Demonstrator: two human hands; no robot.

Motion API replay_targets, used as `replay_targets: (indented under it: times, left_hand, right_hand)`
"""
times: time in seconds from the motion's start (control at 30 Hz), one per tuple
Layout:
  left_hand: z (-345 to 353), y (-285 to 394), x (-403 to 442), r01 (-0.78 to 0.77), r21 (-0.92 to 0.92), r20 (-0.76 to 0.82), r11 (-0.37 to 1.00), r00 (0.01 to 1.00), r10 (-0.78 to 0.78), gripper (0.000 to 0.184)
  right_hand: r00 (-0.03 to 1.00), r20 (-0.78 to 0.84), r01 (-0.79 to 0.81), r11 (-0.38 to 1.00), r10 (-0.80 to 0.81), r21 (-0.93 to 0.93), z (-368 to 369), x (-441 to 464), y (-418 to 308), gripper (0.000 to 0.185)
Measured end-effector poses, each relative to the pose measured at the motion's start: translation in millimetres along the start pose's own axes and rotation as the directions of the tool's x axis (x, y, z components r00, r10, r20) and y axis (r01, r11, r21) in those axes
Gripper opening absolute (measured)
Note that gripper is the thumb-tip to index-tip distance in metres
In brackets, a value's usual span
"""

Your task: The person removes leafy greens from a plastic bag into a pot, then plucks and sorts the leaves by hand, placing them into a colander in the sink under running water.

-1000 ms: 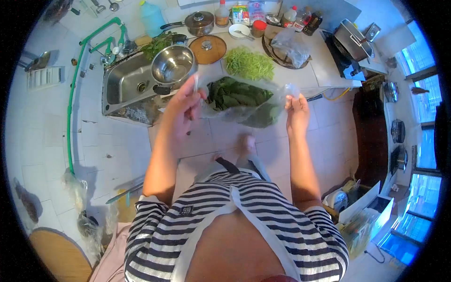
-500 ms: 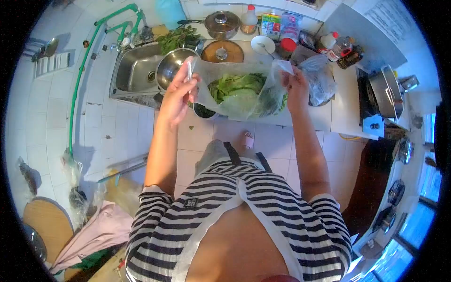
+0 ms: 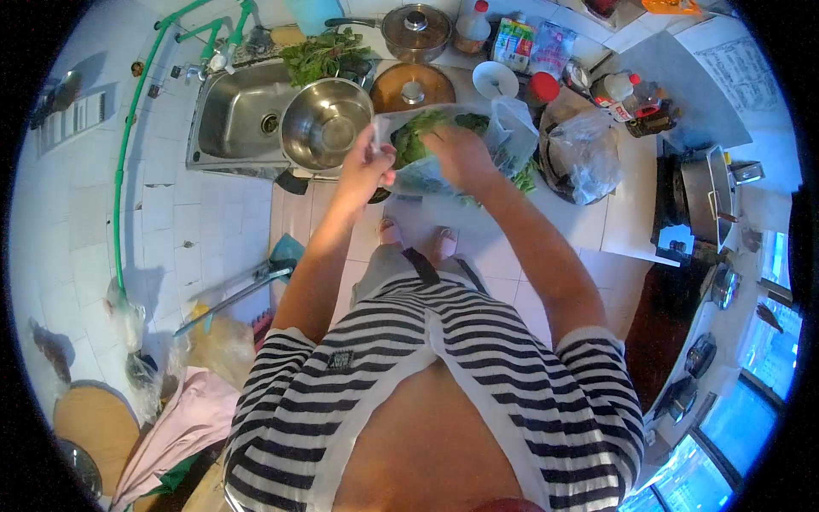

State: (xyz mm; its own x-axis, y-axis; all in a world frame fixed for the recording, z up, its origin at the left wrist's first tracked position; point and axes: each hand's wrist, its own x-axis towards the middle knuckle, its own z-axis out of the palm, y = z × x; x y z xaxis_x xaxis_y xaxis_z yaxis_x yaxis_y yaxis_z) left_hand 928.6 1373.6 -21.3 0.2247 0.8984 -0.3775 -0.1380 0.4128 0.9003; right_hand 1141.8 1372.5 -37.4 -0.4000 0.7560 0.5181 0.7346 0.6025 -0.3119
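Note:
A clear plastic bag (image 3: pixel 512 128) with leafy greens (image 3: pixel 411 142) inside hangs at the counter's front edge. My left hand (image 3: pixel 365 169) is closed on the bag's left rim, just right of the steel bowl (image 3: pixel 299 128). Over the bag's mouth, my right hand (image 3: pixel 465 160) has its bent fingers on the leaves; its fingertips are partly hidden among them. More green leaves show low on the bag's right side.
Left of the bowl is a steel sink (image 3: pixel 230 128), with a bunch of greens (image 3: pixel 320 58) behind it. A lidded pan (image 3: pixel 416 38), a glass lid (image 3: pixel 431 85), a white bowl (image 3: pixel 495 80) and a red-capped jar (image 3: pixel 543 87) stand behind the bag. Another plastic bag (image 3: pixel 589 145) lies to the right.
My right hand has let go of the bag's right rim and moved left onto the greens. My left hand keeps the left rim, now slightly lower and further right.

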Motion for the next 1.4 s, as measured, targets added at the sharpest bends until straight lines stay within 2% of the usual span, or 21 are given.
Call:
replay_targets:
  times: [0.03, 0.07, 0.13, 0.2, 0.23, 0.3, 0.4, 0.43, 0.47, 0.5, 0.6, 0.67, 0.73, 0.8, 0.87, 0.9, 1.0, 1.13, 1.2, 1.27, 1.4]
  left_hand:
    - [4, 8, 0, 0.005, 0.001, 0.007, 1.000, 1.000, -0.005, 0.058]
    - [14, 19, -2, -0.355, 0.617, -0.132, 0.703, 0.834, 0.536, 0.058]
    - [34, 16, 3, -0.290, 0.957, 0.106, 0.028, 0.438, 0.893, 0.058]
    - [54, -8, 4, -0.770, 0.565, 0.458, 0.297, 0.592, 0.663, 0.065]
    - [53, -17, 8, -0.764, 0.562, 0.448, 0.316, 0.602, 0.660, 0.065]
    - [49, -28, 40, -0.458, 0.876, 0.473, -0.153, 0.876, 0.089, 0.062]
    - [-13, -70, 60, -0.085, 0.993, 0.081, -0.088, 0.996, -0.046, 0.067]
    - [-33, -81, 57, -0.277, 0.933, 0.316, -0.232, 0.937, 0.151, 0.068]
    - [-41, -87, 54, -0.410, 0.817, 0.543, -0.406, 0.784, 0.302, 0.068]
    - [-34, -82, 50, -0.394, 0.744, 0.584, -0.540, 0.775, 0.240, 0.066]
    - [11, -61, 38, -0.460, 0.867, 0.460, -0.193, 0.887, -0.050, 0.067]
    - [33, -86, 40, -0.485, 0.847, 0.473, -0.218, 0.874, -0.106, 0.067]
    - [63, -90, 18, -0.455, 0.884, 0.451, -0.109, 0.890, -0.062, 0.070]
    - [77, -89, 7, -0.285, 0.958, 0.276, 0.002, 0.923, -0.268, 0.074]
    - [54, -143, 15, -0.182, 0.966, 0.230, -0.184, 0.930, 0.286, 0.083]
    - [54, -108, 4, -0.102, 0.965, 0.085, 0.240, 0.993, 0.082, 0.081]
    - [58, -90, 0, 0.115, 0.844, -0.301, 0.524, 0.910, 0.286, 0.073]
    - [69, -116, -13, -0.300, 0.815, -0.014, 0.495, 0.844, 0.536, 0.060]
    - [74, -128, -20, -0.133, 0.730, -0.124, 0.670, 0.939, 0.322, 0.051]
    - [71, -136, -23, -0.100, 0.630, -0.204, 0.770, 0.936, 0.288, 0.049]
    - [81, -93, -22, -0.303, 0.764, -0.197, 0.569, 0.731, 0.654, 0.055]
  right_hand:
    - [0.923, 0.319, -0.138, 0.959, 0.215, -0.247, 14, 2, 10, 0.021]
    - [0.710, 0.529, -0.174, 0.844, 0.465, -0.508, 23, 3, 17, 0.019]
    - [0.682, 0.498, -0.198, 0.791, 0.536, -0.579, 21, -17, 30, 0.019]
    - [0.690, 0.505, -0.310, 0.843, 0.518, -0.440, 15, -43, 24, 0.026]
    - [0.553, 0.637, -0.355, 0.843, 0.537, -0.404, 9, -49, 17, 0.038]
    - [0.506, 0.525, -0.631, 0.708, 0.685, -0.316, 4, -70, 8, 0.036]
    - [0.447, 0.573, -0.667, 0.683, 0.686, -0.297, 22, -120, 57, 0.045]
    - [0.211, 0.617, -0.977, 0.156, 0.758, 0.144, 20, -126, 63, 0.044]
    - [0.002, 0.746, -0.748, -0.494, 0.666, 0.443, 18, -128, 69, 0.044]
    - [0.130, 0.657, -0.902, -0.188, 0.742, 0.390, 15, -115, 63, 0.037]
    - [0.401, 0.439, -0.804, 0.079, 0.804, 0.590, 3, -75, 38, 0.018]
    - [0.392, 0.479, -0.813, 0.053, 0.785, 0.579, 13, -65, 34, 0.007]
    - [0.810, 0.464, -0.505, 0.829, 0.359, 0.240, 30, -62, 48, 0.008]
    - [0.729, 0.574, -0.531, 0.838, 0.373, 0.129, 42, -55, 55, 0.012]
    - [0.469, 0.809, -0.419, 0.895, 0.355, -0.150, 53, -47, 57, 0.018]
    - [0.426, 0.849, -0.291, 0.936, 0.311, -0.197, 58, -47, 51, 0.022]
    - [0.417, 0.887, -0.079, 0.980, 0.200, -0.184, 81, -69, 56, 0.020]
    - [0.456, 0.886, 0.046, 0.993, 0.080, -0.113, 76, -73, 56, 0.019]
    - [0.477, 0.861, -0.037, 0.983, 0.175, -0.180, 61, -69, 53, 0.018]
    - [0.848, 0.528, -0.118, 0.988, 0.049, 0.097, 35, -53, 55, 0.015]
    - [0.624, 0.776, -0.227, 0.971, 0.086, 0.075, 5, -15, 63, 0.014]
